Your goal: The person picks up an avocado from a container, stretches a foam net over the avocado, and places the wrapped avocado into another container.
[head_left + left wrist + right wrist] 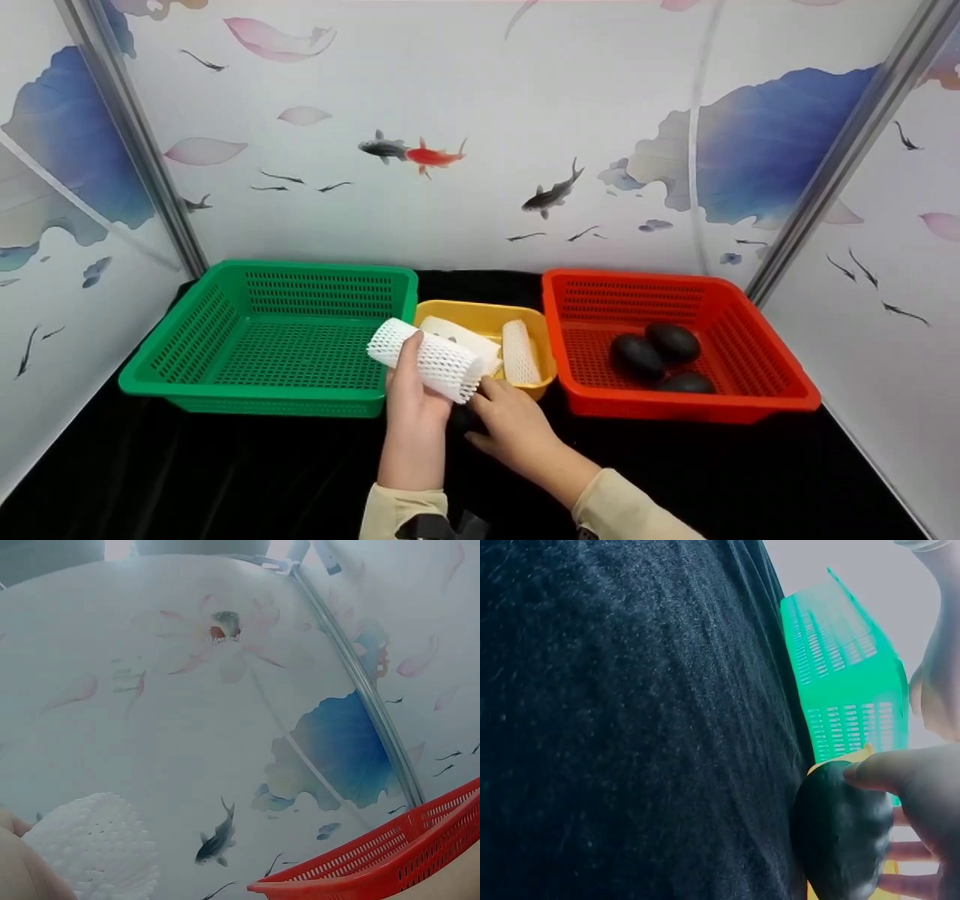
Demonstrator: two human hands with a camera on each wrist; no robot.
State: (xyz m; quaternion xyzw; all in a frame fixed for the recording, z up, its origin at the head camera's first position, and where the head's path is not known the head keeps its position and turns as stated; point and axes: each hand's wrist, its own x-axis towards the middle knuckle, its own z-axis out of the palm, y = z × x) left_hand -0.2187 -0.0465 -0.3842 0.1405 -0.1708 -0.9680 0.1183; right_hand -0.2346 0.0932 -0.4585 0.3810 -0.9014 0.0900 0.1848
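My left hand (415, 412) holds a white foam net sleeve (424, 358), thumb across its near side, over the front of the small yellow basket (487, 319). Just right of it is my right hand (519, 426), whose fingers grip a dark, smooth avocado (840, 829). The thumb lies on one side of the avocado and the other fingers reach behind it in the right wrist view. From the head, the avocado is mostly hidden in shadow below the sleeve's lower end. Inside the yellow basket lie more foam net sleeves (520, 351).
A green basket (401, 281) stands at the left with nothing in it. On the right, a red basket (795, 394) contains several dark avocados (673, 343). Black cloth (262, 472) covers the table, and printed white panels (450, 217) enclose it.
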